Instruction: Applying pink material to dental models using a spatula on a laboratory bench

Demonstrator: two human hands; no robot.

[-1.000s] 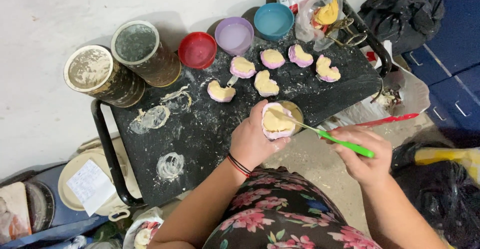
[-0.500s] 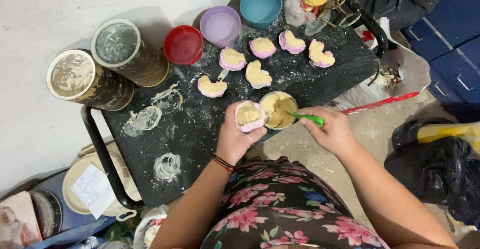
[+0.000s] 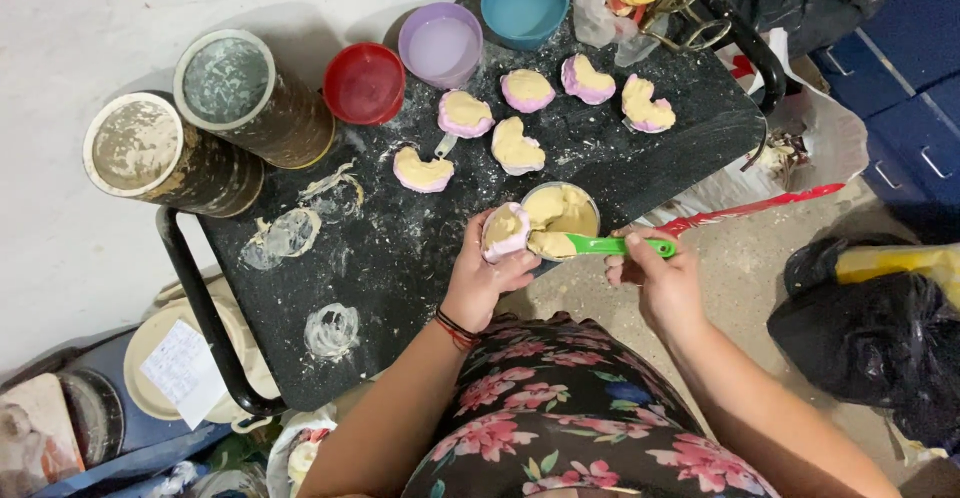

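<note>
At frame centre my left hand (image 3: pixel 482 276) cups the pink mould (image 3: pixel 505 231), soft and brimming with wet plaster, so I grip its rim, while my right hand (image 3: pixel 655 276) pinches the green spatula (image 3: pixel 605 246) over the mixing cup (image 3: pixel 562 220).

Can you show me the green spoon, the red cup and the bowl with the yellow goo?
Green plastic spoon (image 3: pixel 620 246), head view, on its handle.
Round red cup (image 3: pixel 365 82), head view, on its inside.
Small round bowl of yellow paste (image 3: pixel 570 208), head view, on the paste.
</note>
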